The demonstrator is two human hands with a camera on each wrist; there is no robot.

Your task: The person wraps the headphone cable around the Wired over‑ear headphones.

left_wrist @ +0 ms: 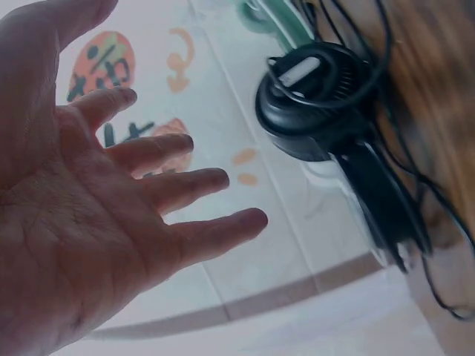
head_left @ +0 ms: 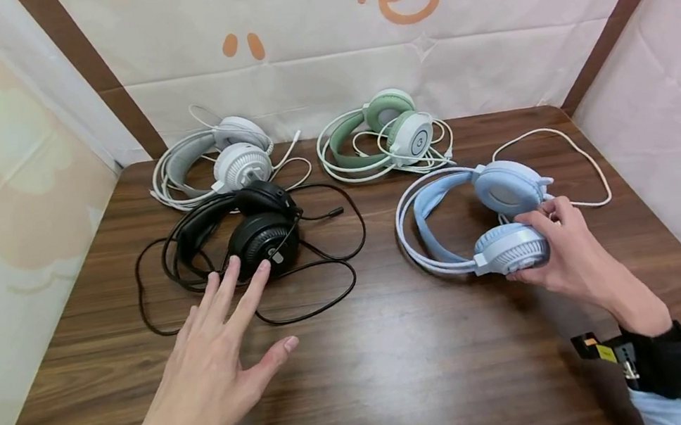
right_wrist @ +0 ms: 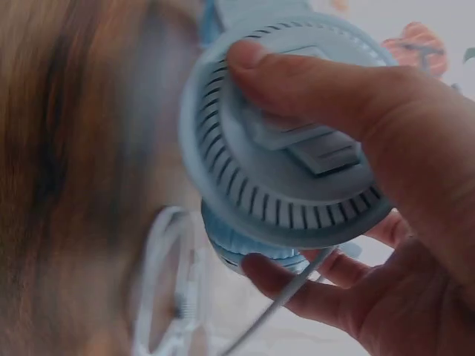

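My right hand (head_left: pixel 565 252) grips the near ear cup of the light blue headphones (head_left: pixel 513 248) on the right of the table. In the right wrist view the thumb lies across the slotted outer face of that ear cup (right_wrist: pixel 289 170), with fingers curled behind it. My left hand (head_left: pixel 218 358) is spread with straight fingers in front of the black headphones (head_left: pixel 261 240); in the head view its fingertips overlap their near ear cup. The left wrist view shows the palm (left_wrist: pixel 82 215) holding nothing, with the black headphones (left_wrist: pixel 319 96) beyond the fingers.
White headphones (head_left: pixel 242 164) lie behind the black ones, and green-and-white headphones (head_left: pixel 410 136) sit at the back middle. Black cable (head_left: pixel 321 264) loops over the table (head_left: pixel 386 377); a white cable (head_left: pixel 589 160) curves at the right. Printed cloth (head_left: pixel 331 86) hangs behind and at both sides.
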